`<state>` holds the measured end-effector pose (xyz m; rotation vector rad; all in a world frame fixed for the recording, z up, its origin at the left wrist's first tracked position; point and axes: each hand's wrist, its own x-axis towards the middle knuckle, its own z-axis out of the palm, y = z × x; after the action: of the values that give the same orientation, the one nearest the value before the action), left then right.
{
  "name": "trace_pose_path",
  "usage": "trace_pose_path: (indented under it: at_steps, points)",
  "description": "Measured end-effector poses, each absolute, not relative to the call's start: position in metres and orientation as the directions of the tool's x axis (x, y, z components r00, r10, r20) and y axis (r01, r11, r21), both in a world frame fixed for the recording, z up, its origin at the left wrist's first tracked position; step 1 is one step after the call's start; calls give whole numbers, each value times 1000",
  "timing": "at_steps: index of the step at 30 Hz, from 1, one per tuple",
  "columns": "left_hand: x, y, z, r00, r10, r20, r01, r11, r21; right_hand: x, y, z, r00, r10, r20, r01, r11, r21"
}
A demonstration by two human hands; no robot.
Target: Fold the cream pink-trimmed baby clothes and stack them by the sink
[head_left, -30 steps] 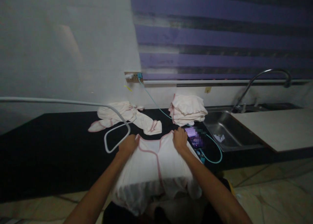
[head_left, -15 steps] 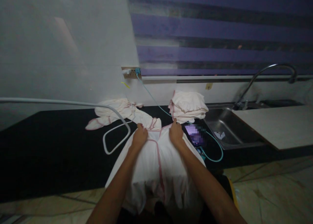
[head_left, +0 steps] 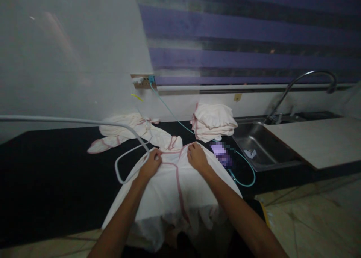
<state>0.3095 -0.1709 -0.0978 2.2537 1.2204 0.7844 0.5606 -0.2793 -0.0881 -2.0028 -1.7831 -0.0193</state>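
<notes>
I can read no text, label, brand, number or sign from my end. The lit screen [head_left: 221, 155], right of the frame's centre, is broken into blocks and illegible to me; any markings on the wall socket [head_left: 144, 82], upper left of centre, are too small.

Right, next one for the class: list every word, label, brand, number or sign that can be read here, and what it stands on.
No text can be read anywhere.
Dark rectangular device with a lit purple screen: pixelated, nothing legible.
White cloth garment with pink trim: no lettering shows.
Small white scrap in the silver metal sink: too small to tell.
</notes>
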Motion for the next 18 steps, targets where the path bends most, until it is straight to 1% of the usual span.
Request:
trace_pose_path:
  at_steps: [2, 5, 7, 9, 11, 13, 14, 16, 18]
  points:
    - [311, -162, -101, 546, 787, 285, 550, -594, 587, 560, -276, -93, 163, 932, 323, 950, -61, -306]
    - [314, -148, -103, 710, 651, 269, 501, -735, 457, 560, -270, -97, 151, 927, 344, 955, -48, -292]
    - [318, -140, -103, 754, 600, 265, 487, -783, 388, 561, -265, -98, 149, 925, 349, 955, -43, -294]
    - [322, -132, -103, 755, 572, 322, 465, -812, 352, 562, -260, -99, 153, 925, 349, 953, -44, -301]
    - [326, -125, -101, 702, 578, 416, 482, -816, 320, 563, -254, -99, 142, 925, 353, 952, -29, -306]
    - [329, -122, -97, 610, 644, 461, 587, -759, 283, 564, -250, -99, 118, 927, 357, 953, -4, -304]
    - [330, -122, -94, 575, 687, 444, 646, -715, 267, 565, -248, -99, 109, 928, 357, 953, 4, -302]
    - [332, -125, -88, 558, 748, 360, 716, -653, 247, 565, -245, -101, 102, 928, 359, 955, 10, -298]
    - [339, -134, -83, 576, 765, 288, 725, -641, 253, 564, -244, -104, 102, 926, 363, 955, 11, -296]
